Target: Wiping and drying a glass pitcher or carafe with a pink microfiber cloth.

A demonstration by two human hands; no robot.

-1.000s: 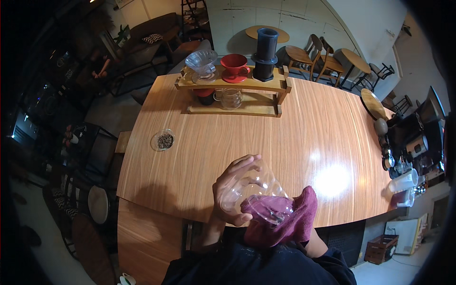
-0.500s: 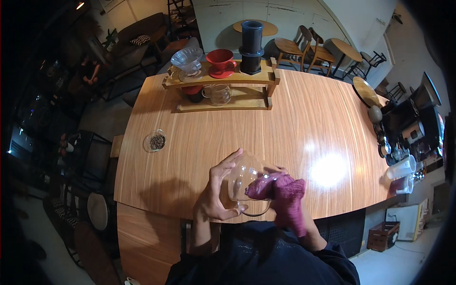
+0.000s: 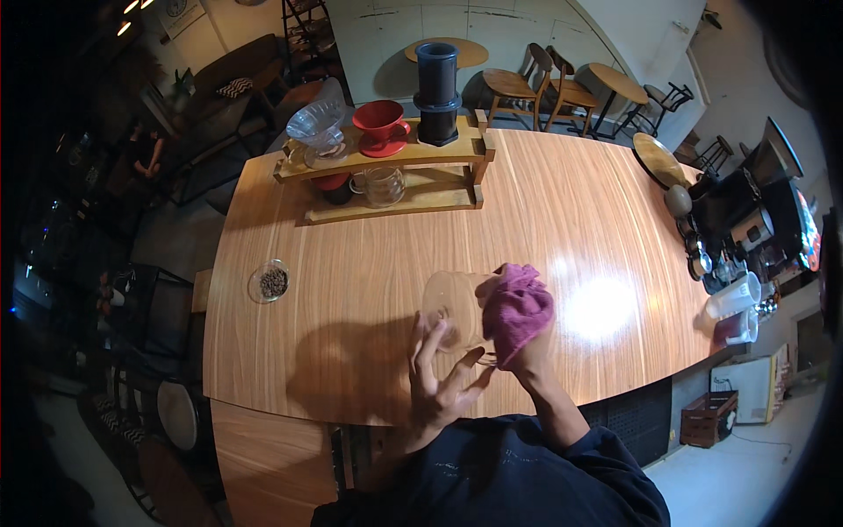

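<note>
A clear glass jug (image 3: 450, 294) is up over the near part of the wooden table, tilted on its side. Its outline is faint and slightly blurred. My left hand (image 3: 443, 382) is at its near left side, fingers spread apart, the fingertips at the glass but not wrapped round it. My right hand (image 3: 532, 356) grips a bunched purple cloth (image 3: 518, 307) and presses it against the jug's right side. The cloth hides most of the right fingers and that end of the jug. A thin dark curve, perhaps the handle, shows below the cloth.
A wooden stand (image 3: 395, 149) at the back carries a clear dripper (image 3: 316, 127), a red dripper (image 3: 381, 125) and a dark cylindrical brewer (image 3: 437, 92); a glass mug (image 3: 383, 187) is below. Left is a small dish of coffee beans (image 3: 273, 281). Plastic cups (image 3: 734, 296) line the right edge.
My left hand has loosened from the jug and dropped lower, its fingers spreading. My right hand and the cloth have moved up, and the jug has turned. The whole view has shifted slightly.
</note>
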